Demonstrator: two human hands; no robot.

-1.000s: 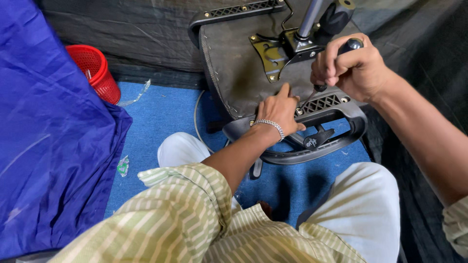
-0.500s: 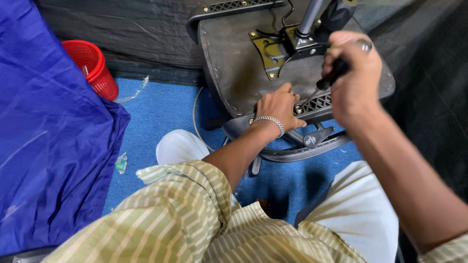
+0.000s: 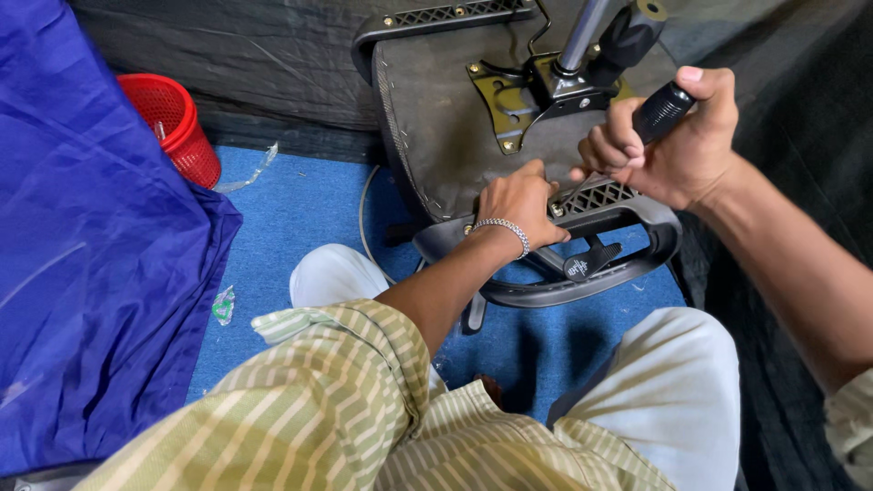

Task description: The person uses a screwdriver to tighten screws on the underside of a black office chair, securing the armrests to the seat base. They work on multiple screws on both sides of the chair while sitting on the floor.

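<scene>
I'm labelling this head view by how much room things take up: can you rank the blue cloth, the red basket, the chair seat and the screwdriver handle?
1. Blue cloth, by far the largest.
2. Chair seat, partly hidden by the hands.
3. Red basket, though it sits farther off, so it may look smaller than it is.
4. Screwdriver handle, mostly covered by the right hand.

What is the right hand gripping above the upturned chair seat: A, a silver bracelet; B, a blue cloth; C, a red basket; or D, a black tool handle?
D: the right hand is closed around a black tool handle over the chair seat, while the left hand rests on the seat's edge.
</scene>
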